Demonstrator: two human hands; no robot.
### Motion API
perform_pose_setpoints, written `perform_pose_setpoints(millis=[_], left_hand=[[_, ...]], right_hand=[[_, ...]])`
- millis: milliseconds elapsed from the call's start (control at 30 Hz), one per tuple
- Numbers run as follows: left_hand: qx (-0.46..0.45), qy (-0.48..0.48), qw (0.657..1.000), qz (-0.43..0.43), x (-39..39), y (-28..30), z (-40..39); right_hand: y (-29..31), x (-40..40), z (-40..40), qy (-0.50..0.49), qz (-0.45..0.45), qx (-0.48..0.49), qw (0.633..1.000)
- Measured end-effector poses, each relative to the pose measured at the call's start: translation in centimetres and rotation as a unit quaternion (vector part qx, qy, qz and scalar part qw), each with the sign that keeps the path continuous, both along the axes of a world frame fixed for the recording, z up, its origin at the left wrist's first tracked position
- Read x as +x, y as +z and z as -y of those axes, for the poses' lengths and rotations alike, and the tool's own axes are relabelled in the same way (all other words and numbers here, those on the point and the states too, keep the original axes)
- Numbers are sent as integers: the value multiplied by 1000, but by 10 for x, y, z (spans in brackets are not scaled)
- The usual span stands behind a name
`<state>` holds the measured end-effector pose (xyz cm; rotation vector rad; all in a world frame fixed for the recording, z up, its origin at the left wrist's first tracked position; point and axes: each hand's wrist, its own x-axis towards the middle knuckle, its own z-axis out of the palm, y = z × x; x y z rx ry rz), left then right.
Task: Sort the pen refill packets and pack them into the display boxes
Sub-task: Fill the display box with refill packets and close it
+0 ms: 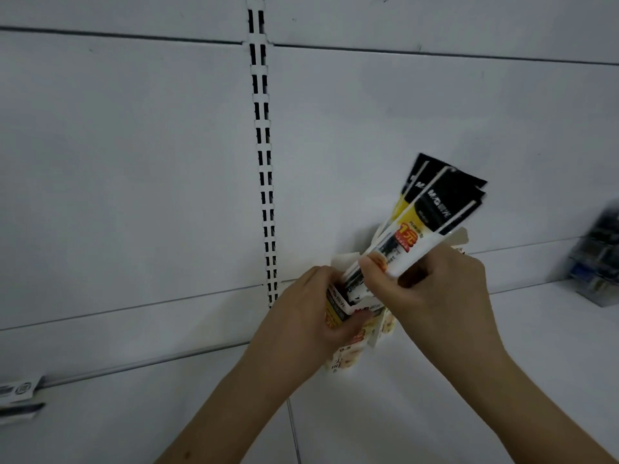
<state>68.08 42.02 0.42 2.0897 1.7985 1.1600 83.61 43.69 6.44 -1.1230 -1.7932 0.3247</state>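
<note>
Above a white metal shelf, both hands work at one small white-and-yellow cardboard display box. One box is plainly in hand; a second blurred container of dark and blue items stands at the far right of the shelf, too smeared to identify. At least three long, flat pen refill packets fan out from the right hand, overlapping so that an exact count is uncertain.

The left hand comes in from below, forearm angled up and to the right, its fingers curled round the left side of the display box and the thumb pressed across the front. The right hand reaches in from the lower right, with thumb and curled fingers pinching the lower ends of the packets just above the box's open top, whose flaps stick up behind the hands.

Each packet has a black top section with white lettering, a yellow band, and a white lower part bearing a red price badge; a thin white refill shows along its length. The bunch tilts up and to the right, lower ends at the box mouth.

Behind stands a white panelled back wall with one slotted vertical upright strip. Two blurred label tags sit at the left shelf edge.
</note>
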Motion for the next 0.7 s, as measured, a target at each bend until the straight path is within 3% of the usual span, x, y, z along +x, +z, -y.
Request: perform_pose_setpoints(millis=[167, 400, 533, 700], left_hand=[[-13, 11, 1000, 6, 0, 7, -2], [-5, 32, 999, 22, 0, 5, -5], [3, 35, 999, 28, 6, 3, -2], [18, 39, 997, 63, 10, 9, 8]], right_hand=[[26, -13, 1, 22, 178, -30, 983], [49, -18, -17, 91, 183, -159, 966], [53, -15, -19, 86, 244, -158, 953], [58, -11, -24, 128, 225, -175, 950]])
